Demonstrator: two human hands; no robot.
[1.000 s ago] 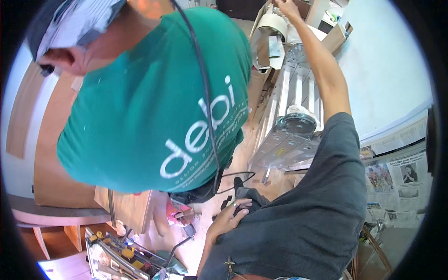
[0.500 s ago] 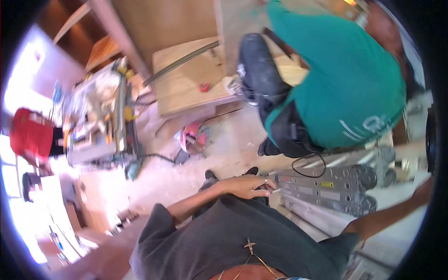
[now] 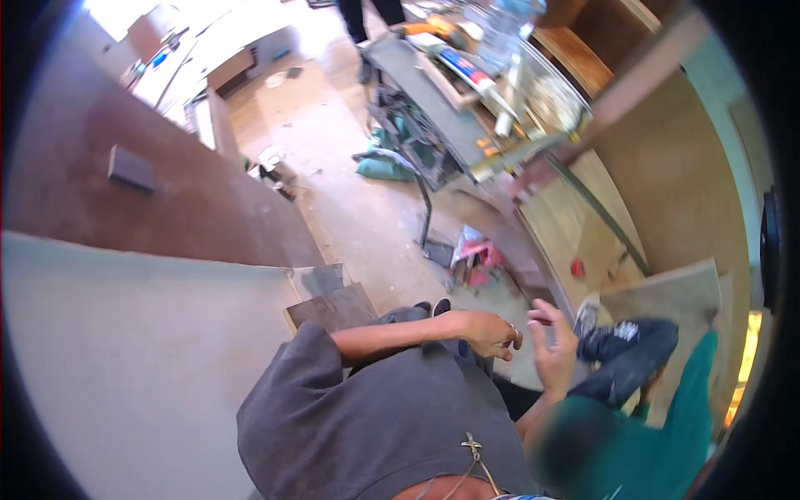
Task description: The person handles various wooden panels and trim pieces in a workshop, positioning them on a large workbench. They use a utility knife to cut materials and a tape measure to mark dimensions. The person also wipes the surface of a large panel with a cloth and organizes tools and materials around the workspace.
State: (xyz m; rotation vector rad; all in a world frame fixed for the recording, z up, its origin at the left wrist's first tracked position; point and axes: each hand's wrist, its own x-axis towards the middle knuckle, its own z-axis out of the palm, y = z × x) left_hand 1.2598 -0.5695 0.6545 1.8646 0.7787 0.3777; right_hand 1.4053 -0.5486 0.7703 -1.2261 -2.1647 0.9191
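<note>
My left hand [image 3: 492,333], with a ring on it, hovers in front of my grey shirt. Its fingers are loosely bent, the thumb stands apart, and I make out nothing held. Beside it my right hand [image 3: 553,350] is raised, fingers apart and empty. Close to its right crouches a co-worker in a green top [image 3: 667,450] and dark trousers, one arm stretched toward a wooden panel [image 3: 667,292]. Beyond my hands a pink and white bag [image 3: 479,258] lies on the floor. A small red object [image 3: 577,268] rests on a plywood board [image 3: 575,221].
A cluttered worktable [image 3: 442,96] holds a sealant tube [image 3: 467,68], a clear bottle [image 3: 504,37] and wood scraps. A cable [image 3: 427,208] hangs to the floor. On the left, a brown panel [image 3: 225,200] carries a dark block [image 3: 132,168]. Someone in dark trousers [image 3: 371,17] stands beyond.
My view has swung left, so the co-worker now appears at the lower right and the ladder is out of sight. My right hand has come in from the far right, beside my left.
</note>
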